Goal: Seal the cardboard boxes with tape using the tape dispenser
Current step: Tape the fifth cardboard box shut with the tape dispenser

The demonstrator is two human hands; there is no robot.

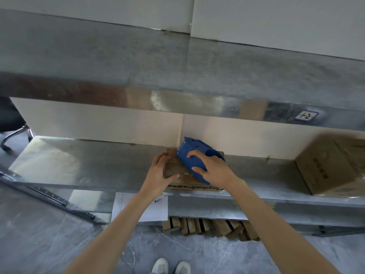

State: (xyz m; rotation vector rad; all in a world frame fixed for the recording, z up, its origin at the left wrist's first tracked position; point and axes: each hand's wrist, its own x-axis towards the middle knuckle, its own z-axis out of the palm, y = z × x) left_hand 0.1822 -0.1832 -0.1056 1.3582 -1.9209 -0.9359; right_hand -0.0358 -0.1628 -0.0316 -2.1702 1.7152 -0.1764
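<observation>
Right now the right hand (212, 168) is gripping the blue tape dispenser (190, 155) and pressing it onto the top of the small box (194, 186), which is sitting at the front edge of the metal shelf (88, 161). The left hand (161, 173) is clasping the box's left end, fingers over the top, thumb on the near side. A hard pull toward the body is likely risking the light box sliding off the edge. The dispenser is lying at an angle, so the tape may be running crooked. The left fingers are sitting just beside its path.
</observation>
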